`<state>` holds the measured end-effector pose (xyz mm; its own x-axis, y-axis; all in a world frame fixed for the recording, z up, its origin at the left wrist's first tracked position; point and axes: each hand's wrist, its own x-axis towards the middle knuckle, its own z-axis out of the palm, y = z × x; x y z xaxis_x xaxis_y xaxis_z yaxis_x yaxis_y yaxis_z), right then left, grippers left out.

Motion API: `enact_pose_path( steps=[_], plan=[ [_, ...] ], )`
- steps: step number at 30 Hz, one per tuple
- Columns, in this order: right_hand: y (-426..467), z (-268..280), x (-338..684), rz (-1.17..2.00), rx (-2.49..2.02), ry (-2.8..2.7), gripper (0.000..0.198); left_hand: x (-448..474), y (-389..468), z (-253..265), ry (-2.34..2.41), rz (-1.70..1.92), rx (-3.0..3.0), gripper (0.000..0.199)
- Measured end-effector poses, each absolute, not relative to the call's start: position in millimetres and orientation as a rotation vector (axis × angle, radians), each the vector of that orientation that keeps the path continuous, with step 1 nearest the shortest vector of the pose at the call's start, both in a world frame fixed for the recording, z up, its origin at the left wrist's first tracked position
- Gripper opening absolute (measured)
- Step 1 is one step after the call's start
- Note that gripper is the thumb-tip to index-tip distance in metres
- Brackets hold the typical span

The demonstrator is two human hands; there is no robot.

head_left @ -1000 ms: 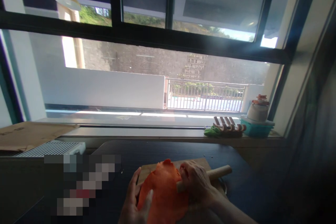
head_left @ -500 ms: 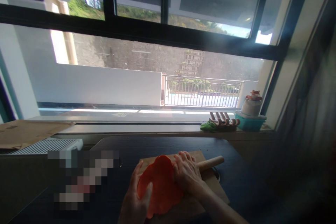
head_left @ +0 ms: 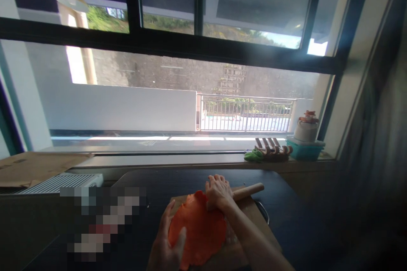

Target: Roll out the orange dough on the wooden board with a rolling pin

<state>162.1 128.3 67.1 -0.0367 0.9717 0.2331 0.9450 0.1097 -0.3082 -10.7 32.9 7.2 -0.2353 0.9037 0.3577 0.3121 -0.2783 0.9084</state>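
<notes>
An orange-red sheet of dough or clay (head_left: 200, 233), flattened and uneven at its rim, lies on a wooden board (head_left: 254, 220). At its left edge is my left hand (head_left: 168, 237), fingers spread along the side and thumb resting over the top surface. By the sheet's far right edge, my right hand (head_left: 219, 190) lies over the near part of a wooden rolling pin (head_left: 249, 191), its fingers pointing away from me. The pin's free end sticks out to the right; its other end is hidden under the hand.
The board sits on a dark table (head_left: 143, 216), with a metal handle (head_left: 263, 211) at its right side. On the window sill stand a teal box (head_left: 303, 149), a white pot (head_left: 305, 131) and a striped item (head_left: 275, 148). Brown cardboard (head_left: 41, 167) lies at left.
My right hand has moved forward and left, and the rolling pin has shifted with it. More of the sheet's right side shows. My left hand stays at the left edge.
</notes>
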Motion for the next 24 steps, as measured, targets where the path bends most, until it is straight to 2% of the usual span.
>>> enact_pose_path(
  steps=[8,18,24],
  plan=[
    [63.2,37.0,183.2,-0.023,-1.811,-1.987,0.041,-3.3,30.9,9.5,1.406,1.619,1.491,0.064],
    [131.6,69.6,159.1,0.116,-1.886,-2.002,0.039,-11.4,29.9,6.8,1.448,1.558,1.562,0.065],
    [69.0,39.1,180.6,0.008,-1.806,-2.043,0.042,-5.2,29.3,10.6,1.454,1.582,1.522,0.067]
  ],
)
